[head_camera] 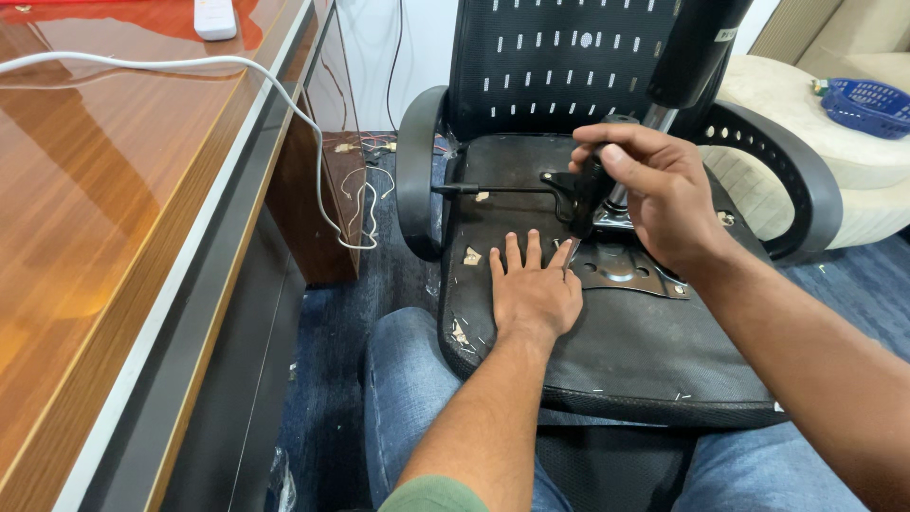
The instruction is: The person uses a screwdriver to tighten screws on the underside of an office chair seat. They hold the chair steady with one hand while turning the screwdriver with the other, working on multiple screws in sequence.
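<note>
A black office chair lies upturned across my lap, its seat underside (626,341) facing up. My left hand (533,284) rests flat on that underside, fingers spread. My right hand (654,194) grips the black tilt mechanism (578,194) bolted to a metal plate (626,270) in the seat's middle. A thin black lever (493,189) sticks out to the left from the mechanism. The gas cylinder (697,47) rises from it toward the top. The mesh backrest (559,66) stands behind, with black armrests (417,171) on both sides.
A glossy wooden desk (104,209) runs along the left, with a white cable (190,64) and a white remote (214,17) on it. A beige sofa (834,123) with a blue basket (867,102) stands at right. Small debris lies on the blue carpet (379,275).
</note>
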